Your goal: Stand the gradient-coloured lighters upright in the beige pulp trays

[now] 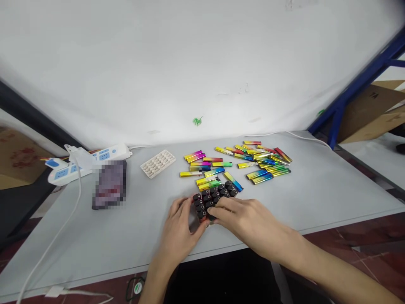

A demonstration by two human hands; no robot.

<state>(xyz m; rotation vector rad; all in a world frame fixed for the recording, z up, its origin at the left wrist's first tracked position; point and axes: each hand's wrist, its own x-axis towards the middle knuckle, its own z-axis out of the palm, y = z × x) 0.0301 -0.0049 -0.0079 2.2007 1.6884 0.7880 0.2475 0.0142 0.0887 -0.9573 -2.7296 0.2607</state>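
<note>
Upright lighters with black tops (207,196) stand packed in rows near the table's front edge. My left hand (181,228) wraps the left side of this block, fingers at its far left and thumb at the near corner. From the right, my right hand (242,213) reaches over the block, its fingers closed on a lighter at the near side. That lighter is mostly hidden by the fingers. What holds the block at its base is largely covered. Just beyond lie loose shiny lighters (214,172) in yellow, blue, red, green and purple.
A white tray with slots (157,164) lies left of the loose lighters. More lighters (264,158) are heaped to the right. A power strip (91,162), its white cable (76,202) and a blurred dark object (110,185) occupy the left. A white wall (196,76) rises behind the table.
</note>
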